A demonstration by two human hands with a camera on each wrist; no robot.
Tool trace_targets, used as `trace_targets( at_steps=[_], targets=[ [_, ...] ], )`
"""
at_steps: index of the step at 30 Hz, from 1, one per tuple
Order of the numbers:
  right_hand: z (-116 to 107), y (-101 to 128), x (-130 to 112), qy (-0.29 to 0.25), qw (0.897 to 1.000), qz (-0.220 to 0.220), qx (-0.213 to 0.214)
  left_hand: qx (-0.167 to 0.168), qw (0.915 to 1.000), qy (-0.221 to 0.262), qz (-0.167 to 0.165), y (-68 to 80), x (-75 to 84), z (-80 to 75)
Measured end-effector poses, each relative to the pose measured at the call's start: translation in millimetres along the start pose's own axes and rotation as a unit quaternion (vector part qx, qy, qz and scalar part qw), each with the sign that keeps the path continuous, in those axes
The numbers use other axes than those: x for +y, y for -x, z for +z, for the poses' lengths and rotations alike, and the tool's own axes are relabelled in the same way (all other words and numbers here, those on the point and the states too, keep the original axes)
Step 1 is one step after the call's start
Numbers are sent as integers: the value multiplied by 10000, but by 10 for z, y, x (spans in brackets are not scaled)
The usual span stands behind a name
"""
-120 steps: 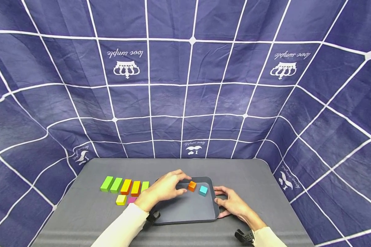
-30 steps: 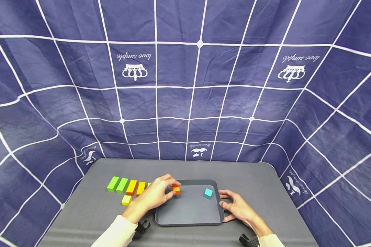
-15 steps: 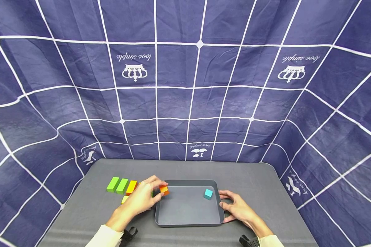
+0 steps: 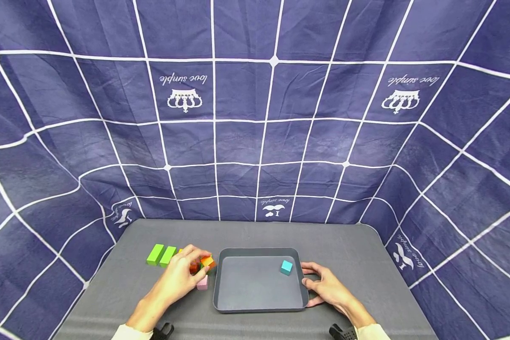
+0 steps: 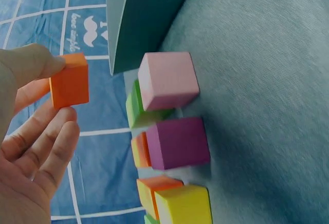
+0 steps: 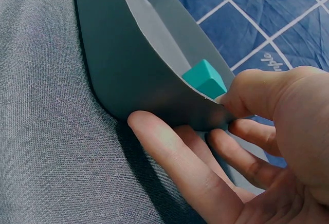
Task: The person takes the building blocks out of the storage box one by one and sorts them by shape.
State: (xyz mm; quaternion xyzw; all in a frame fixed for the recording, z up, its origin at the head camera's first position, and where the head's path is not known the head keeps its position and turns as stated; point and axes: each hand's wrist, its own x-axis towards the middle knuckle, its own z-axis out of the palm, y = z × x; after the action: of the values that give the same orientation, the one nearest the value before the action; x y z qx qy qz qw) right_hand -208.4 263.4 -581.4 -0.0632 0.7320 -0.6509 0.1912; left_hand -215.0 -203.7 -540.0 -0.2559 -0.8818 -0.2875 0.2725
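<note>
We see the person's left hand (image 4: pixel 179 276) pinching a small orange wooden cube (image 5: pixel 70 80) between thumb and fingertips, held in the air just left of the shallow dark grey plastic tray (image 4: pixel 259 302) and above the blocks laid out on the grey felt-covered table (image 4: pixel 357 245). In the left wrist view the cube sits clear of everything below it, the thumb on one face and the curled fingers (image 5: pixel 49 147) under the other.

Below and beside it lie a pale pink cube (image 5: pixel 168 80), a magenta cube (image 5: pixel 178 143) and a yellow cube (image 5: pixel 184 204), with the ends of longer green and orange bars behind them (partly hidden by the hand from the head camera). Two lime-green rectangular bars (image 4: pixel 161 254) lie further left, side by side.

The right hand (image 4: pixel 328 288) holds the tray's right edge: the thumb is hooked over the rim and the fingers lie along the outer wall against the table. A small turquoise cube (image 4: pixel 286 267) rests inside the tray near its far right corner, close to that thumb.

A navy cloth backdrop with a white grid (image 4: pixel 255 118) hangs behind the table.
</note>
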Motion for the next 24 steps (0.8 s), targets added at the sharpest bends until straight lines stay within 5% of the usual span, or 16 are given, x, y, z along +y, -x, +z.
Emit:
trace_targets(
  at_steps=[15, 24],
  targets=[
    [-8, 8, 16, 3, 10000, 4, 24, 524, 9978, -262, -306, 235, -238, -241],
    [-7, 3, 20, -12, 10000, -3, 34, 758, 9916, -920, -495, 375, -469, -388]
  ],
)
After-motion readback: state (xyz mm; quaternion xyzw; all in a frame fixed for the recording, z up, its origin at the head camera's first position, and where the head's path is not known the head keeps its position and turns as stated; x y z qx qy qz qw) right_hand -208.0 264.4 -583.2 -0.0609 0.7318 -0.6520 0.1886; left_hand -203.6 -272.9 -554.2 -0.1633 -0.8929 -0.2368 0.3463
